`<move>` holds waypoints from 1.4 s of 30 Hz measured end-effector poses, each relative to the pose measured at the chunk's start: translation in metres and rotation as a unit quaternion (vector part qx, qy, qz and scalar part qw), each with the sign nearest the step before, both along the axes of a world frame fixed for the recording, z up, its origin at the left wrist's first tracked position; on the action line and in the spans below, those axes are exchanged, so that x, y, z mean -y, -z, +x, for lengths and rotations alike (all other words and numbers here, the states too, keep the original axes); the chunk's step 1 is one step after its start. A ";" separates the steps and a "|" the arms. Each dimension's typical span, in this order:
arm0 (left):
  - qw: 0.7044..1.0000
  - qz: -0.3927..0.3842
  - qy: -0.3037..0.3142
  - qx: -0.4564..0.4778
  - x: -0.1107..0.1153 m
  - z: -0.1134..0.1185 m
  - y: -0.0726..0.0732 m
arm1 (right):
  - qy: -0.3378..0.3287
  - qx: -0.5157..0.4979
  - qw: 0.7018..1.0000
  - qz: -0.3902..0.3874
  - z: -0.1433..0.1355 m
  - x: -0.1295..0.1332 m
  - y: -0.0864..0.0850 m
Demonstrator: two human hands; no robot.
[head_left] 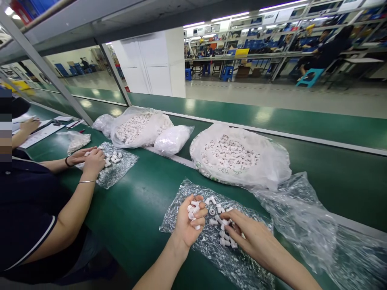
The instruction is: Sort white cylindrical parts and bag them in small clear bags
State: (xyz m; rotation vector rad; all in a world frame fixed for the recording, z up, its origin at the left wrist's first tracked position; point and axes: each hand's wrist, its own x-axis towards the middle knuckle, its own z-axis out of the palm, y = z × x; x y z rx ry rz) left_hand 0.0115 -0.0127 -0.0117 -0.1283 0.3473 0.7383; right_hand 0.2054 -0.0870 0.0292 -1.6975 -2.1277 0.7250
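Note:
Several small white plastic fittings lie cupped in my left hand, its fingers curled over them. My right hand reaches into a loose cluster of the same white fittings, thumb and forefinger closed around one of them. Beneath the cluster a clear crinkled plastic sheet is spread on the green table. Just behind stands a large open plastic bag full of white fittings, some showing darker spots.
To my left, a co-worker's hands handle similar fittings on another clear sheet. More filled bags stand along the table's back. Crumpled clear plastic lies at right. A metal post rises behind the bags.

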 end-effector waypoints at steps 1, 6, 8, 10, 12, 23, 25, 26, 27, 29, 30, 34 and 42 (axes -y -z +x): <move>1.000 -0.006 -0.001 -0.001 0.001 0.002 0.000 | -0.001 0.016 1.000 0.008 0.000 0.000 0.003; 0.999 -0.041 -0.018 -0.010 0.004 0.009 0.003 | 0.023 0.038 0.997 0.067 -0.005 0.000 0.006; 0.998 -0.052 -0.024 -0.027 0.005 0.011 0.004 | 0.020 0.018 0.997 0.076 -0.012 0.002 0.005; 0.997 -0.055 -0.024 -0.048 0.005 0.014 0.005 | 0.000 0.001 0.997 0.082 -0.021 0.005 0.006; 0.996 -0.050 -0.023 -0.067 0.007 0.017 0.007 | -0.020 -0.004 0.996 0.089 -0.030 0.008 0.011; 0.995 -0.041 -0.028 -0.081 0.016 0.023 0.000 | -0.039 -0.008 0.989 0.145 -0.039 0.010 0.026; 0.994 -0.049 -0.054 -0.082 0.011 0.019 -0.004 | -0.037 -0.013 0.993 0.111 -0.034 0.009 0.022; 0.993 -0.052 -0.073 -0.082 0.009 0.017 -0.006 | -0.035 -0.008 0.994 0.098 -0.031 0.008 0.022; 0.991 -0.055 -0.093 -0.081 0.007 0.014 -0.006 | -0.031 0.003 0.995 0.094 -0.028 0.007 0.023; 0.988 -0.055 -0.119 -0.077 0.004 0.012 -0.007 | -0.016 0.033 0.994 0.107 -0.023 0.004 0.027; 0.988 -0.055 -0.124 -0.075 0.003 0.011 -0.007 | -0.009 0.048 0.992 0.118 -0.021 0.002 0.029; 0.990 -0.042 -0.113 -0.075 0.010 0.016 -0.005 | 0.025 0.065 0.984 0.162 -0.023 0.002 0.031; 0.995 -0.022 -0.040 -0.093 0.027 0.030 0.003 | 0.042 0.038 0.985 0.161 -0.049 0.008 0.031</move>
